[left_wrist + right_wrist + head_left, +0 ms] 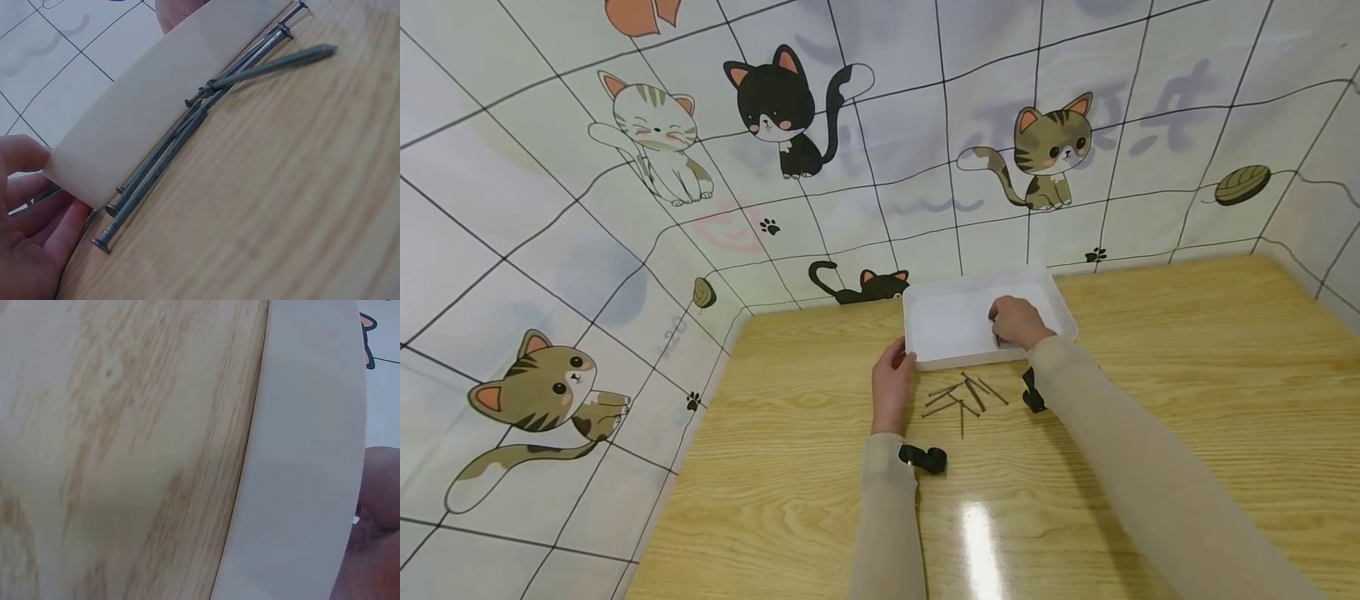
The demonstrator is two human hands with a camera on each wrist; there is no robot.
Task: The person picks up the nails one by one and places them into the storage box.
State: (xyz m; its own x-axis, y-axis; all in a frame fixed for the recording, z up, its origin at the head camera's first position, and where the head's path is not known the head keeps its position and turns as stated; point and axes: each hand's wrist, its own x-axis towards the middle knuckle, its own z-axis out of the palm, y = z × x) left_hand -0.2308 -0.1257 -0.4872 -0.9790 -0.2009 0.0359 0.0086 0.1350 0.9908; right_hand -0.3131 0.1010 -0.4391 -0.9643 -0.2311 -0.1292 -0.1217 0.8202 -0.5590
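A white rectangular tray (947, 321) stands on the table against the wall. My left hand (892, 383) grips its front left corner, with curled fingers against the tray wall in the left wrist view. My right hand (1018, 322) is inside the tray's right half, its fingers pinching a nail (997, 340) that is mostly hidden beneath them. In the right wrist view the tray wall (300, 450) blocks most of that hand. Several steel nails (973, 394) lie loosely crossed on the table just in front of the tray, close to my left hand; their heads (101, 244) show in the left wrist view.
The wood-grain table (790, 467) reaches forward to a wall covering (910, 183) printed with cats and a grid. A second covered wall (550, 292) runs along the left side. Black wrist straps (923, 458) sit on both sleeves.
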